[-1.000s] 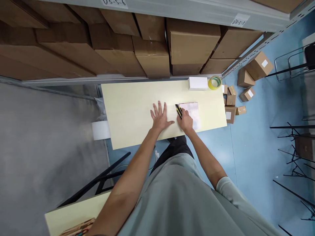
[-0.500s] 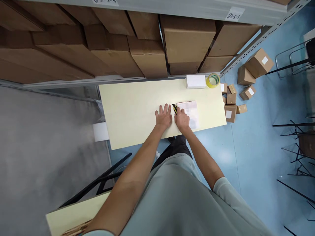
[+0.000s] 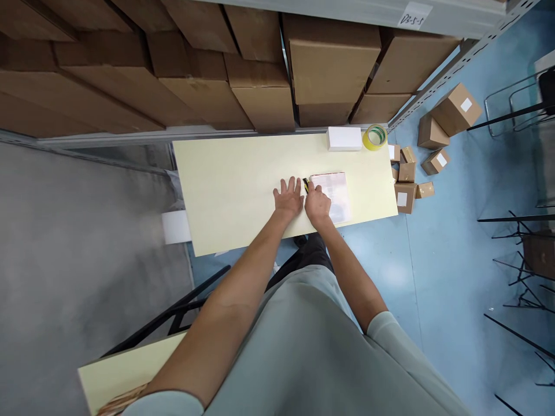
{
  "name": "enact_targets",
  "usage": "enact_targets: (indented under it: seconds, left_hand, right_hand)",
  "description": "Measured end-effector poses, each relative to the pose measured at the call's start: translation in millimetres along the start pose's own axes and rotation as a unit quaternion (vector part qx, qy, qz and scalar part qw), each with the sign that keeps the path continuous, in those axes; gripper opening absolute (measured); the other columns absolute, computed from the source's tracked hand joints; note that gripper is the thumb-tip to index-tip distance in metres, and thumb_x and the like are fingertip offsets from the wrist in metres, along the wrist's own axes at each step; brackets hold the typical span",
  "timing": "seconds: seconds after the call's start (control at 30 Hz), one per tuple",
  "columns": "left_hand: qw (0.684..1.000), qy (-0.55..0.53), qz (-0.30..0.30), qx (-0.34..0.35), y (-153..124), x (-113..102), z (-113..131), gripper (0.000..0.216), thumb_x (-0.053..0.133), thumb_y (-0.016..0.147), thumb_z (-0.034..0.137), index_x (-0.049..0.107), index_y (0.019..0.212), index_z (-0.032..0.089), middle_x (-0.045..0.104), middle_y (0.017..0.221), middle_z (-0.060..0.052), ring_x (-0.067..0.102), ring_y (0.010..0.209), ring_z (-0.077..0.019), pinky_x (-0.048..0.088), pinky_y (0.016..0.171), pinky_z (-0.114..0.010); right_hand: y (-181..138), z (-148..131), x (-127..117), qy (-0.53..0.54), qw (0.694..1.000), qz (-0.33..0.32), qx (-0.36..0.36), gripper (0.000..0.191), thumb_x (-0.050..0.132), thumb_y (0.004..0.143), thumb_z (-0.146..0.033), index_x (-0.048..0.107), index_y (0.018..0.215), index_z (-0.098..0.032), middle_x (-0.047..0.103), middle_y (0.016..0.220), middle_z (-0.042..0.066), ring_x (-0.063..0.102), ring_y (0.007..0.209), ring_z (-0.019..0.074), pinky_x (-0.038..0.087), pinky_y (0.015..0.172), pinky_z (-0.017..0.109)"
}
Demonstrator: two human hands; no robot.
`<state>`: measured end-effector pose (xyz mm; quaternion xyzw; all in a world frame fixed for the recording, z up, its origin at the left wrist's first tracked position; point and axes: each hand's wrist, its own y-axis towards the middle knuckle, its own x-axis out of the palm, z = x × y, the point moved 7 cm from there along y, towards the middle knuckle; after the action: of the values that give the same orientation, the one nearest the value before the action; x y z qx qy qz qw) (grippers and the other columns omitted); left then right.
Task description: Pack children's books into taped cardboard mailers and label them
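Note:
My left hand [image 3: 288, 198] lies flat on the pale yellow table [image 3: 234, 179], fingers stretched out, right beside my right hand. My right hand [image 3: 317, 205] is closed round a black and yellow utility knife [image 3: 306, 185], whose tip pokes out past the knuckles. The knife sits at the left edge of a flat whitish packet [image 3: 336, 193] lying on the table, partly covered by my right hand.
A white box [image 3: 344, 138] and a yellow tape roll [image 3: 375, 137] stand at the table's far right. Shelves of brown cartons [image 3: 260, 86] rise behind the table. Small cartons [image 3: 407, 173] lie on the blue floor to the right. A second table corner [image 3: 125, 375] shows bottom left.
My left hand has slid right along the table until it is next to my right hand. The right hand with the knife has shifted slightly left at the packet's edge.

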<state>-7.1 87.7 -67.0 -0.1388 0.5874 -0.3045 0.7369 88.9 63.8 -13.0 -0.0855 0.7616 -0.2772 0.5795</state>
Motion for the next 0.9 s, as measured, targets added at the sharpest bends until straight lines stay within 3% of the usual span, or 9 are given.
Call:
enact_targets:
  seconds: [0.27, 0.5, 0.9]
  left_hand:
    - [1.0, 0.0, 0.009, 0.012, 2, 6, -3, 0.074, 0.032, 0.106, 0.038, 0.016, 0.175, 0.019, 0.013, 0.183, -0.012, 0.007, 0.166, -0.0405, 0.022, 0.128, -0.065]
    - [1.0, -0.008, 0.014, 0.024, 0, 5, -2, 0.074, 0.03, 0.106, 0.038, 0.014, 0.175, 0.016, 0.012, 0.183, -0.014, 0.006, 0.165, -0.0416, 0.021, 0.127, -0.067]
    - [1.0, -0.012, 0.007, 0.014, 5, 10, -4, 0.076, 0.035, 0.106, 0.04, 0.013, 0.175, 0.016, 0.009, 0.184, -0.014, 0.005, 0.166, -0.0409, 0.019, 0.129, -0.066]
  right_hand:
    - [-12, 3, 7, -0.009, 1.0, 0.002, 0.003, 0.04, 0.037, 0.116, -0.029, 0.045, 0.154, -0.023, 0.062, 0.135, 0.016, 0.075, 0.113, 0.0243, 0.059, 0.091, 0.034]
    - [-30, 12, 19, -0.038, 0.999, -0.008, -0.002, 0.043, 0.032, 0.114, -0.018, 0.042, 0.155, -0.024, 0.06, 0.137, 0.015, 0.074, 0.113, 0.0223, 0.059, 0.091, 0.032]
    - [-84, 33, 46, -0.07, 0.997, -0.029, -0.002, 0.046, 0.033, 0.113, -0.013, 0.043, 0.156, -0.025, 0.062, 0.132, 0.014, 0.075, 0.108, 0.0203, 0.059, 0.09, 0.03]
